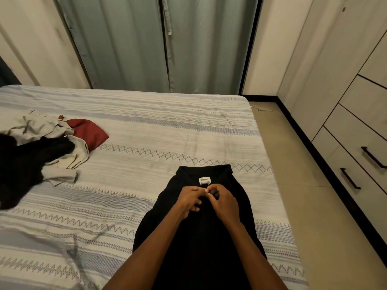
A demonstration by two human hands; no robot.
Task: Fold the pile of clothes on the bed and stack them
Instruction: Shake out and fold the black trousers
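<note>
Fingers of both hands are curled and meet at the neck opening of a black shirt [201, 237], just below its white neck label [204, 181]: the left hand [191, 200] has its fingertips bent in against the dark cloth, and the right hand [224, 203] pinches a small bit of the placket between thumb and forefinger, so each hand is closed on the shirt rather than lying flat on it. Whether a button sits between the fingertips cannot be told, as the cloth there is too dark. Both bare forearms come up from the near edge and lie over the body of the shirt, which is spread front-up on the near right part of the bed [146, 130], collar pointing far and hem running out of view at the near edge. A pale bedspread with grey bands of zigzag and diamond patterns covers the mattress. Well apart from the shirt, at the left side, lies the unfolded pile: a black garment [27, 164] crumpled nearest, a cream garment [62, 158] tangled with it and partly under it, and a dark red garment [90, 131] touching the pile on its far right. Beyond the bed hang grey-green curtains [129, 42], and to the right, across a strip of tiled floor [310, 185], stands a pale wardrobe [345, 97] with drawers and dark bar handles.
</note>
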